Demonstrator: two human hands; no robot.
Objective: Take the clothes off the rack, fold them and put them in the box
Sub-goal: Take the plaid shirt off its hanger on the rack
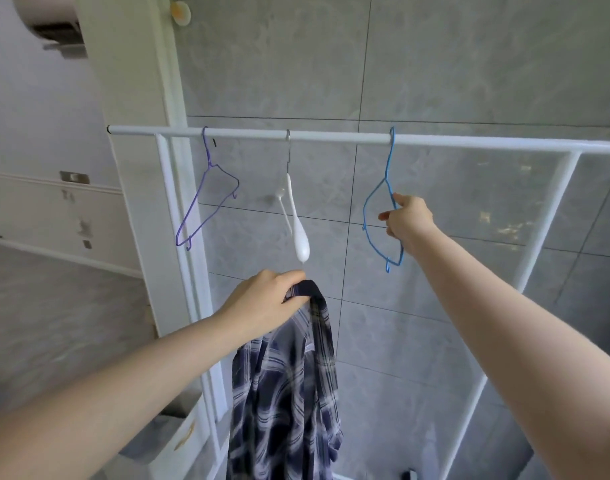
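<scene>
Looks like the take-it-off-the-rack step is basically done: the left hand has its fingers curled tight around the collar of the plaid shirt, which hangs free just below the white rack bar, under the white hanger. The right hand pinches the blue hanger, which hangs empty on that bar. Next I'd guess: let go of the hanger, then fold. The shirt's navy-and-white check, limp, a bit bunched.
</scene>
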